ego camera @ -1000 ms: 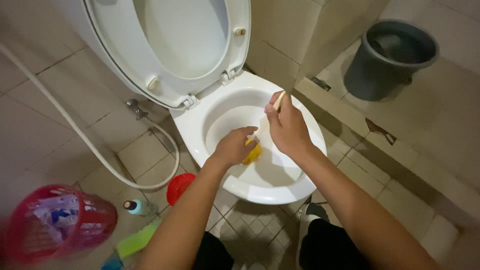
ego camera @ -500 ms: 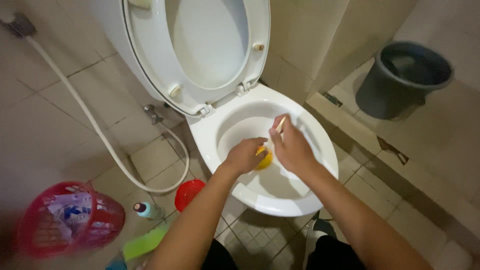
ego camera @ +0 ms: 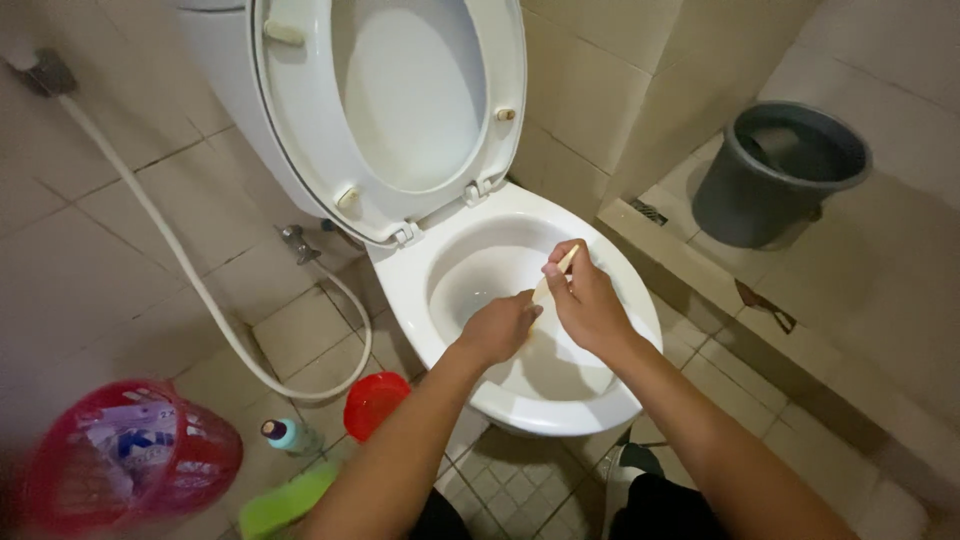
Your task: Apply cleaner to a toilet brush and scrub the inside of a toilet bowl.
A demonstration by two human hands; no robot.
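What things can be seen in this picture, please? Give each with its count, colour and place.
toilet bowl: one, white, centre, open
seat and lid: one, white, raised against the tank
hose: one, white, along the left wall down to the floor
bucket: one, grey, upper right, behind a low tiled step
basket: one, red, lower left floor
red cup: one, beside the bowl's base
small bottle: one, pale blue, lying on the floor
green item: one, bottom edge, kind unclear
stick: one, pale, in the right hand
left hand: inside the bowl
right hand: above the bowl
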